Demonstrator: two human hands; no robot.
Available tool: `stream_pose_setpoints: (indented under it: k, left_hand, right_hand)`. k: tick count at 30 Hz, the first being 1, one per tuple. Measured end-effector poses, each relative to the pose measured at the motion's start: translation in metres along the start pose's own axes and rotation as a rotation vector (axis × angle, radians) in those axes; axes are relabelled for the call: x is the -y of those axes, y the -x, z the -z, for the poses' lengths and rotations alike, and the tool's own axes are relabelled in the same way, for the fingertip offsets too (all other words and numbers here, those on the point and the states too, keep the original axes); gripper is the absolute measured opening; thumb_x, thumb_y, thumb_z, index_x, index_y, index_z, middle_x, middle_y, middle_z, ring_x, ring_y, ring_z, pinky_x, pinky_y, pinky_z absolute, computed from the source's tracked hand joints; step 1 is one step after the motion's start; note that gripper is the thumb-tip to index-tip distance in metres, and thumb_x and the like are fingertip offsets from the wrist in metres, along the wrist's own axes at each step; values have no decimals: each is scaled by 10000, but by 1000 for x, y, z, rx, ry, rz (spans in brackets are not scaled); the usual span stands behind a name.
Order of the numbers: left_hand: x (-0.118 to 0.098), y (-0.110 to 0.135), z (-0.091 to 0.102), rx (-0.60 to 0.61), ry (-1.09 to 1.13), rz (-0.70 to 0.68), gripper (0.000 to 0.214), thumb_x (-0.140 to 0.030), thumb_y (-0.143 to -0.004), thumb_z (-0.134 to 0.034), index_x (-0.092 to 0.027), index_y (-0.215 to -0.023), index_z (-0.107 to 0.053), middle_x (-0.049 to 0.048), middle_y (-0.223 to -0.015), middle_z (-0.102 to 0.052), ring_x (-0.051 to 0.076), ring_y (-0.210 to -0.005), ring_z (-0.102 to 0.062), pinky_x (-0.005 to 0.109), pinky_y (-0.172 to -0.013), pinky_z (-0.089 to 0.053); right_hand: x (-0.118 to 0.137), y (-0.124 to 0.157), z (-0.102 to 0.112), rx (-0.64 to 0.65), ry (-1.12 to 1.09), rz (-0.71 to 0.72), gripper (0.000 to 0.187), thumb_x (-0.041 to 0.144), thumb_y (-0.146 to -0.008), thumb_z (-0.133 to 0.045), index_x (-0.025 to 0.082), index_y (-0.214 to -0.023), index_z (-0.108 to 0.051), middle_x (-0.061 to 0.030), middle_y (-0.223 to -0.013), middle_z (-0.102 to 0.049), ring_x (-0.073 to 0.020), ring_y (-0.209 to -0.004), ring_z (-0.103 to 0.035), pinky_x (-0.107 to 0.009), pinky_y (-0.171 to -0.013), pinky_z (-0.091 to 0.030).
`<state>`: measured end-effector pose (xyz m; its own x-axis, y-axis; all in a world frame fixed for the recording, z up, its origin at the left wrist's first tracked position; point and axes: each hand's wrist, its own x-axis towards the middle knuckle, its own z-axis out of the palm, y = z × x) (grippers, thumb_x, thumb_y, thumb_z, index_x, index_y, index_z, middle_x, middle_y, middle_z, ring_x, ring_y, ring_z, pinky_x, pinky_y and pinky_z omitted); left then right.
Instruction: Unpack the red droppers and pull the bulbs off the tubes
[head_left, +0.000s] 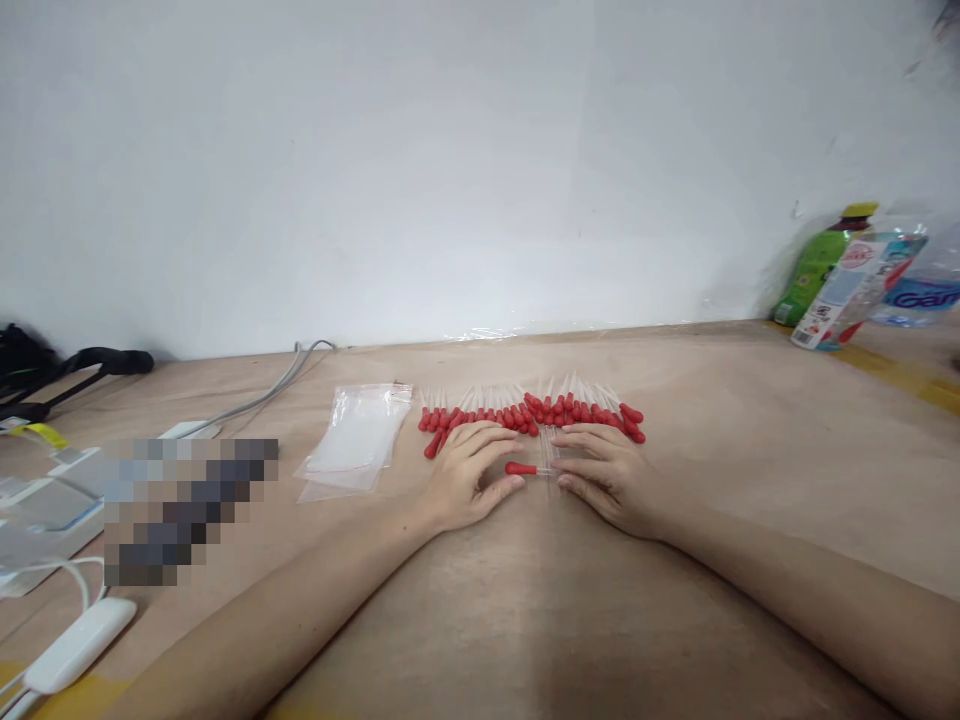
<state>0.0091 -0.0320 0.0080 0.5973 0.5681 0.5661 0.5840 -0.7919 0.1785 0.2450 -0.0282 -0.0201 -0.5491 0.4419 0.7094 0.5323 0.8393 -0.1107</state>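
Note:
My left hand (474, 470) rests on the table with its fingers apart and curved, just left of a single dropper (520, 469). This dropper lies crosswise, its red bulb toward my left hand and its clear tube toward my right hand. My right hand (604, 470) also has spread fingers, its fingertips beside several thin clear tubes (547, 437). Whether those fingertips touch the tubes is hard to make out. Behind both hands lies a wide row of droppers (499, 415), red bulbs nearest me and clear tips toward the wall.
Clear zip bags (356, 440) lie flat to the left of the droppers. Farther left are a white power strip (56, 495), cables and a white switch (81, 645). Bottles, one green (814, 270), stand at the back right by the wall (480, 180).

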Motion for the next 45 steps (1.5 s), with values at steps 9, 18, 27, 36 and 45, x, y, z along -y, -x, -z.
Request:
stream_pose_setpoints:
  k: [9,18,27,36,45]
  left_hand:
    - [-7,-9,-10,67,-29,-34,212,-337,-863,-480,-211,-932,-635,18,-994,-661,175,-1000,-522,352,-888,-369]
    - [-13,-9,-7,84,-87,-77,189,-309,-870,-459,-214,-900,-620,9,-1004,-651,170,-1002,-510,351,-899,-342]
    - [-18,-10,-2,138,-144,-94,212,-275,-889,-404,-196,-831,-591,4,-1048,-643,181,-1073,-494,383,-918,-288]
    - [-16,-7,3,185,-124,-100,241,-275,-893,-380,-197,-833,-601,21,-1090,-627,189,-1136,-464,395,-955,-277]
    - [3,-1,21,84,-170,130,253,-295,-886,-374,-180,-840,-594,60,-931,-594,186,-887,-513,351,-804,-394]
  right_hand:
    - [5,-3,-3,10,-48,2,281,299,-817,-544,211,-1079,-598,-64,-1066,-628,-221,-1064,-515,-432,-884,-445]
    - [8,-4,-15,-31,-123,48,231,202,-849,-470,192,-1034,-609,-67,-1029,-652,-178,-977,-592,-382,-882,-487]
    - [8,-5,-13,-128,-55,176,188,138,-810,-506,186,-959,-610,-62,-925,-671,-168,-876,-613,-378,-853,-503]
    - [8,1,-8,-132,-7,206,226,127,-812,-504,207,-1001,-600,-47,-963,-667,-165,-943,-604,-401,-931,-459]
    - [-2,6,15,-161,107,-57,163,201,-821,-513,205,-916,-646,-45,-792,-653,-175,-784,-591,-337,-718,-479]
